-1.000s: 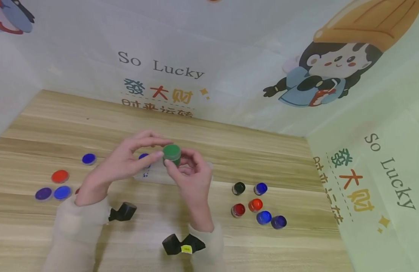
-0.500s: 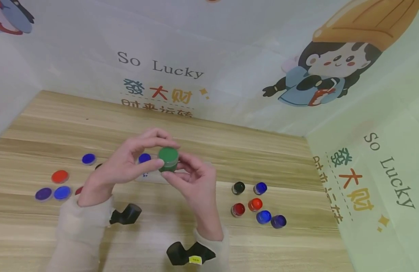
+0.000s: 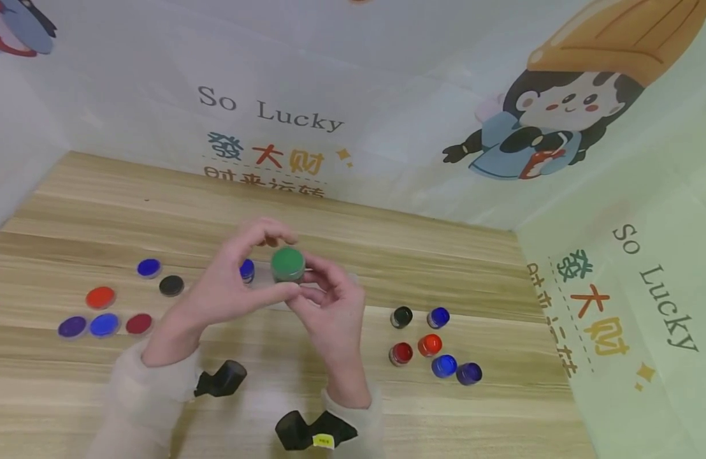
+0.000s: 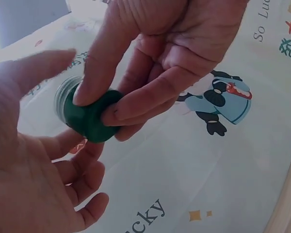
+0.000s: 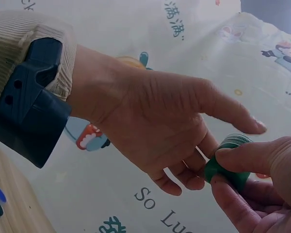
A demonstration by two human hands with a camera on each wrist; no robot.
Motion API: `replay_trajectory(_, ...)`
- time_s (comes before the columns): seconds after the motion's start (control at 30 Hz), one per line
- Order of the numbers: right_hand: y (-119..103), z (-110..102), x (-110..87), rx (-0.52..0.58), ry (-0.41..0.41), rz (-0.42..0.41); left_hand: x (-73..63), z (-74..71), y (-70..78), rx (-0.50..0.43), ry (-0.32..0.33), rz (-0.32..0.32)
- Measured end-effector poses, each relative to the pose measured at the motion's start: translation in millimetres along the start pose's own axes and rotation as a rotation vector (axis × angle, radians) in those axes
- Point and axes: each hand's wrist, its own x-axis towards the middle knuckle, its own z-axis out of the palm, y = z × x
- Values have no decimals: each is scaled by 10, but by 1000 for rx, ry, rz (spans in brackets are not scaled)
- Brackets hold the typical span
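A small green paint jar (image 3: 287, 264) with a clear ridged lid is held up above the table in the head view. My right hand (image 3: 332, 319) pinches the jar's body between thumb and fingers, plain in the left wrist view, where the green paint jar (image 4: 92, 116) lies tilted with its lid to the left. My left hand (image 3: 227, 274) curves loosely around the lid side. In the left wrist view its thumb stands apart from the lid, and its other fingers are relaxed below and behind the jar. A blue jar (image 3: 247, 271) shows partly behind my left hand.
Left on the wooden table (image 3: 261, 382) lie several coloured round lids, including a black lid (image 3: 171, 285) and a red lid (image 3: 100, 298). Several uncapped paint jars, among them a dark red jar (image 3: 401, 354), stand at right. Behind the hands lies a pale translucent strip (image 3: 264, 277).
My left fingers have spread away from the green jar's lid, and that hand has shifted slightly right, uncovering the black and dark red lids. The jar now tilts its top more toward the head camera.
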Motion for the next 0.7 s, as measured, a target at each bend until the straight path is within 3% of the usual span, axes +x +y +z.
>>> replay_trajectory(0.17,10,-11,-4,-11,-1,-26,-1,-33,1,-5,-44,2)
replay_trajectory(0.37,15,-8,-9,-5,-13,-29,-2,-19,4,7,16,-44)
replay_trajectory(0.57,4,-2,-13,-20,-5,-24,-14,-56,-11,-7,-22,16)
replay_trajectory(0.7,6,-3,-12,-11,-5,-16,-12,-53,-10,-11,14,-19)
